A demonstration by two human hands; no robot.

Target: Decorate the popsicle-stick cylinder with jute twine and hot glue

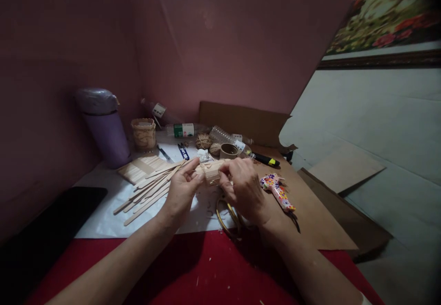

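Note:
Between my two hands is a small piece built of pale wooden craft sticks, held above the white sheet. My left hand grips its left end between thumb and fingers. The fingers of my right hand are pinched together at its right end; whatever lies in that pinch is hidden. Loose craft sticks spread out to the left of my left hand. Gold-handled scissors lie partly under my right hand. Just right of that hand rests a flower-patterned glue gun.
Behind my hands are a tape roll, twine balls, blue thread snips, clear plastic bottles and a black-and-yellow cutter. A purple tumbler and a decorated cup stand left. Cardboard covers the right side.

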